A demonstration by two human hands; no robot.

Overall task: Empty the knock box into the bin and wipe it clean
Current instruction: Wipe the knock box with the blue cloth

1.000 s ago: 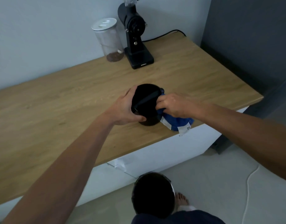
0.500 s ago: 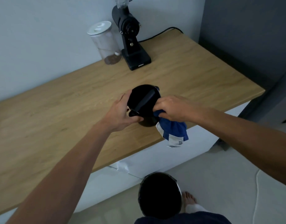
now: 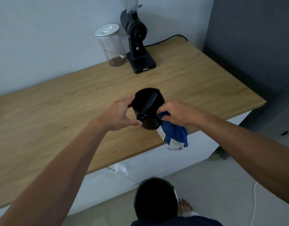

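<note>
The black knock box (image 3: 147,98), round with a bar across its mouth, is tilted toward me just above the wooden counter (image 3: 59,115). My left hand (image 3: 119,115) grips its left wall and rim. My right hand (image 3: 176,113) presses a blue and white cloth (image 3: 174,134) against the box's right outer side; the cloth hangs down past the counter's front edge. A dark round bin (image 3: 155,201) stands open on the floor below, in front of the counter.
A black coffee grinder (image 3: 137,44) and a clear canister (image 3: 112,44) with a white lid and some beans stand at the back by the wall. A cable runs behind the grinder. A dark grey cabinet is at the right. My bare foot (image 3: 186,207) is beside the bin.
The right hand with the cloth has slid from the rim down the box's right side, and the cloth hangs lower. The left hand has kept its grip on the box.
</note>
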